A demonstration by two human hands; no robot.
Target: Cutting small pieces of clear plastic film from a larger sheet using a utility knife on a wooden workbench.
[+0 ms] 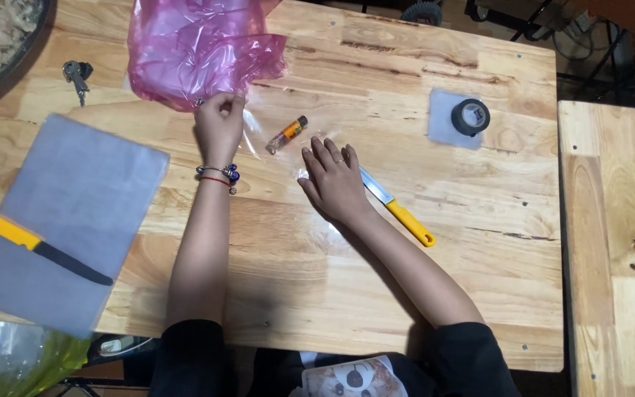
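Though hard to make out against the wood, clear plastic film (273, 129) spread on the bench (376, 294), edges mostly lost in glare. Left hand (220, 126) closed in a pinch on the film's upper edge, just below a crumpled pink plastic bag (200, 48) cut off at the top of view. Right hand (334, 180) flat, fingers spread wide, pressing the film's lower right part, holding nothing. Between the hands, on the film, a small orange-and-dark tube-shaped package (287, 134), tilted; label too small to read. Partly hidden under the right hand, a knife with yellow handle (398, 209), blade tip out of sight. Far left, a grey sheet (75, 198) carrying a second yellow-handled knife (38, 246). Upper left, a set of keys (77, 76) and a dark tray's rim (9, 66), cropped. Upper right, a black tape roll (471, 116) on a small grey square (442, 121). Lower left, a green-tinged bag (16, 360), cut off.
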